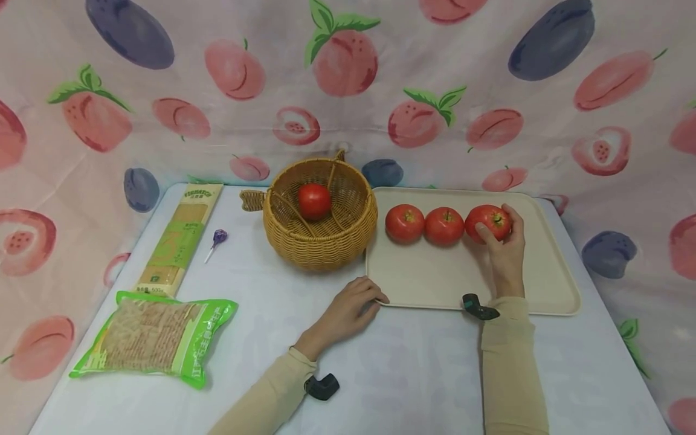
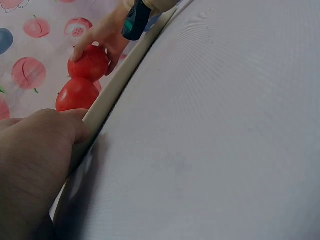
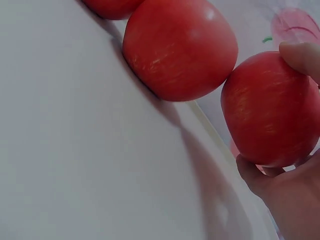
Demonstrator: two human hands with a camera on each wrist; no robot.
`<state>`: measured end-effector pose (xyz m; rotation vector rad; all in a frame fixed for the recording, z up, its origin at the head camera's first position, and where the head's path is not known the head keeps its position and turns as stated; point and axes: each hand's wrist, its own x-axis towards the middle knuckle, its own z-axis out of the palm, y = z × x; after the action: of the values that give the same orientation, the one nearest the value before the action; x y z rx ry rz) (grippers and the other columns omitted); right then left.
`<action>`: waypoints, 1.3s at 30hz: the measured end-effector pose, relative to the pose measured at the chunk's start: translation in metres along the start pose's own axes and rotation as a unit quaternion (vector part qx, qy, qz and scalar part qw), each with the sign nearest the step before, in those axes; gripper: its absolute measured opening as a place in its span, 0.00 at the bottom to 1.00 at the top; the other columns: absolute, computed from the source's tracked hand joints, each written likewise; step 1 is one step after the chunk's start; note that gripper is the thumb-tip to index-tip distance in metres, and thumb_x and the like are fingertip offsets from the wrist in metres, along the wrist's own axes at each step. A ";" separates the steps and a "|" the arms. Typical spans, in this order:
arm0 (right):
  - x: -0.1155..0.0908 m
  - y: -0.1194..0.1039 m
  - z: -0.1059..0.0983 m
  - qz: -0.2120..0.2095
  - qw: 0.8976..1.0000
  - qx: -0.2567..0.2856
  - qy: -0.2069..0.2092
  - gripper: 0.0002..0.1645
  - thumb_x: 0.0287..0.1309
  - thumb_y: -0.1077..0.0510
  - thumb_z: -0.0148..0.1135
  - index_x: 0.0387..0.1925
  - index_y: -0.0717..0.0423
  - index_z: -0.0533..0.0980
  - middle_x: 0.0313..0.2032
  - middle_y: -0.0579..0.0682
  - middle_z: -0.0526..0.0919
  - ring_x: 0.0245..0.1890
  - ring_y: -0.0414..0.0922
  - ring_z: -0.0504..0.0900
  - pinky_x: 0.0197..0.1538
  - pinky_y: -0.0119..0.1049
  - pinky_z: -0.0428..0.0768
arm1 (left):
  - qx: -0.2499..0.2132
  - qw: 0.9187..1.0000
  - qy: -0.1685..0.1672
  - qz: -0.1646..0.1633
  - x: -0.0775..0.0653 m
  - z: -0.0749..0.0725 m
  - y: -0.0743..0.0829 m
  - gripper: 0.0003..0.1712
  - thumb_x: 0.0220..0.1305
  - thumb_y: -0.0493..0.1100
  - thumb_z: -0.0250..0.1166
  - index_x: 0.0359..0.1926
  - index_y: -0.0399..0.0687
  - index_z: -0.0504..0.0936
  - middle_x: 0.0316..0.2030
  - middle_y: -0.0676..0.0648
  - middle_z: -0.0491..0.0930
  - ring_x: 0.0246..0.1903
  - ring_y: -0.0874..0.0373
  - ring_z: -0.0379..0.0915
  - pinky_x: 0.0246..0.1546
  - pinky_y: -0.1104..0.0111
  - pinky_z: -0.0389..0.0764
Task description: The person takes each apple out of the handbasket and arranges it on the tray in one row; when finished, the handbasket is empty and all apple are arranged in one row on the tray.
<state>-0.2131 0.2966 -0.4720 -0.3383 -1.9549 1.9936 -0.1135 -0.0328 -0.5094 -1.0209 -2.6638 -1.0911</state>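
My right hand (image 1: pixel 505 248) grips a red apple (image 1: pixel 484 219) at the right end of a row on the beige tray (image 1: pixel 424 278). Thumb and fingers lie on opposite sides of that apple (image 3: pixel 272 110), which touches its neighbour in the right wrist view and seems a little raised. Two more apples, the middle one (image 1: pixel 444 226) and the left one (image 1: pixel 405 223), rest on the tray beside it. At the tray's near left corner my left hand (image 1: pixel 345 311) holds the rim (image 2: pixel 107 100) with bent fingers; its fingertips are partly hidden in the left wrist view.
A fish-shaped wicker basket (image 1: pixel 321 251) holding one apple (image 1: pixel 314 201) stands against the tray's left side. Farther left lie a lollipop (image 1: pixel 219 237), a long noodle packet (image 1: pixel 182 238) and a green-edged food bag (image 1: pixel 152 338). A fruit-print cloth (image 1: pixel 234 121) hangs behind.
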 end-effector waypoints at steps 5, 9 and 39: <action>0.004 0.003 -0.002 0.023 0.998 -0.064 -0.010 0.42 0.53 0.56 0.68 0.66 0.37 0.60 0.66 0.44 0.61 0.66 0.41 0.59 0.72 0.40 0.58 | -0.001 1.000 0.004 0.004 0.000 0.000 -0.001 0.09 0.63 0.40 0.60 0.42 0.57 0.81 0.40 0.59 0.76 0.47 0.66 0.69 0.54 0.71 0.71; 0.006 0.005 -0.004 0.036 0.992 -0.117 -0.021 0.42 0.55 0.50 0.66 0.67 0.31 0.57 0.68 0.43 0.58 0.68 0.41 0.56 0.72 0.41 0.57 | 0.000 1.000 0.006 0.010 0.000 0.000 -0.001 0.09 0.64 0.40 0.59 0.43 0.57 0.81 0.40 0.58 0.76 0.48 0.66 0.69 0.53 0.71 0.72; 0.011 0.012 -0.007 0.050 0.967 -0.237 -0.073 0.44 0.56 0.41 0.62 0.68 0.23 0.49 0.71 0.51 0.50 0.70 0.52 0.52 0.72 0.54 0.54 | 0.002 1.000 -0.003 0.001 0.000 0.000 -0.001 0.09 0.65 0.40 0.58 0.42 0.58 0.81 0.40 0.60 0.76 0.47 0.66 0.69 0.54 0.71 0.71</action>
<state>-0.2212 0.3072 -0.4832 -0.4181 -2.5510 1.6218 -0.1141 -0.0331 -0.5104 -1.0287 -2.6674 -1.0824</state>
